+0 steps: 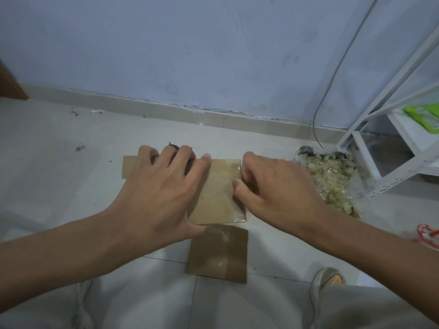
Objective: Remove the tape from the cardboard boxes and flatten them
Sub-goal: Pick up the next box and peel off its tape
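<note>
Pinching with our right hand [273, 186], we are curling thumb and fingers tight at the right edge of the box [221, 195], where the clear tape [234, 172] is glinting; whether a tape end is actually caught in that grip we cannot tell, since the fingertips are hiding it. Our left hand [164, 186] is lying flat and spread on the box's left part, fingers straight, pressing it to the floor [59, 186]. The box is lying already collapsed on the floor, just in front of our knees, with a second flat piece [217, 254] touching its near edge. To the box's right a wad of peeled tape [332, 184] is sitting. We are judging this to be the tape-peeling step: next we are needing a firm hold on the tape's edge and a slow pull leftward across the box while the left hand is keeping it pinned.
</note>
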The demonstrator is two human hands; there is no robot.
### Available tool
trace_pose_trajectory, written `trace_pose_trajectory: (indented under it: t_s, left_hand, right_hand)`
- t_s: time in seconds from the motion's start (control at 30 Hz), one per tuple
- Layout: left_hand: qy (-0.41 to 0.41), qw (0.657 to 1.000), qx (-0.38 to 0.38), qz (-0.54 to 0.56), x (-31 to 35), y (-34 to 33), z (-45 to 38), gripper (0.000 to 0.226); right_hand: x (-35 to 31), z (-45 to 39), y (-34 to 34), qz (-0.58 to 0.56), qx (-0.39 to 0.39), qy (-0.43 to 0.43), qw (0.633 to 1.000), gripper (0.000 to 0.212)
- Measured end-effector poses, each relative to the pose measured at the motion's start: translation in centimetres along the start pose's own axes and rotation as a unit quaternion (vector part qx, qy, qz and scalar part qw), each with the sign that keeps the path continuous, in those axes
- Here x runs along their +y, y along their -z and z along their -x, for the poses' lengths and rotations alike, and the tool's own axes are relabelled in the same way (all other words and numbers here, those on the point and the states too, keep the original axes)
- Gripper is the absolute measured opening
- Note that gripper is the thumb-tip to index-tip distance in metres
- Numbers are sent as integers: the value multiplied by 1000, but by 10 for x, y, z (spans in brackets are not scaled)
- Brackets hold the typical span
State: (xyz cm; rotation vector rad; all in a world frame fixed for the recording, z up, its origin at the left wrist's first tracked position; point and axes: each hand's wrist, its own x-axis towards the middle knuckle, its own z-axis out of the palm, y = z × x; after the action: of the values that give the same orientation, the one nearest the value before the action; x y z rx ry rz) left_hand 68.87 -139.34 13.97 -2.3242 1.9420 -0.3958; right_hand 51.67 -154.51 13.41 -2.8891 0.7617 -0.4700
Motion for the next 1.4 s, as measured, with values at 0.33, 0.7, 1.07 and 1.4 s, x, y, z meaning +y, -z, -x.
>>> trace_pose_trajectory:
  t_s: [0.33,0.7,1.07,1.4]
  left_hand:
    - [-1,998,-2,62,1,-2,12,109]
    - [20,995,-3,94,0,9,23,106]
    - [-1,1000,10,14,5,8,18,108]
    - [-28,999,-34,15,8,-5,27,117]
  right_hand:
    - [3,12,-7,-311,-24,-22,950,29]
    - [-4,24,0,-463,-50,-64,883,29]
    - [-5,11,2,-95,0,-25,995,49]
    - [3,17,-11,-76,-48,81,993,28]
